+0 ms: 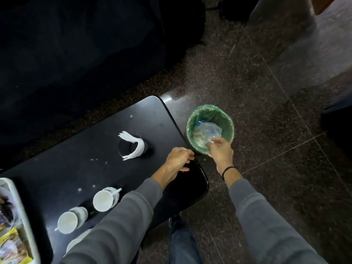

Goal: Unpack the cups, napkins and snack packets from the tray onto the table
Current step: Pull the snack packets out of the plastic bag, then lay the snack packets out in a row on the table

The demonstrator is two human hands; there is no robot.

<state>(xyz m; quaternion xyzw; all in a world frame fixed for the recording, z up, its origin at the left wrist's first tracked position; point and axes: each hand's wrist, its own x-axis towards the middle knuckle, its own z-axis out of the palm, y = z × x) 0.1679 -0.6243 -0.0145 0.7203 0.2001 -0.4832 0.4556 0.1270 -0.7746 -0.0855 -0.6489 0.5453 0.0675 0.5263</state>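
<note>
Three white cups lie on their sides on the black table (80, 168): one (103, 199) nearest my left forearm, a second (69, 220) lower left, a third (76, 242) partly hidden under my sleeve. A grey tray (28, 225) at the left edge holds a yellow snack packet (13, 246). White napkins (133, 145) fan out of a dark holder. My left hand (179, 159) rests on the table's right edge, fingers curled, nothing visible in it. My right hand (221, 151) is over the bin, fingers pinched on clear plastic wrap (211, 132).
A green-lined waste bin (209, 128) stands on the speckled stone floor right of the table's corner. A dark sofa or seat (76, 54) fills the far side. My leg and shoe (181, 235) are below the table's edge. White crumbs dot the tabletop.
</note>
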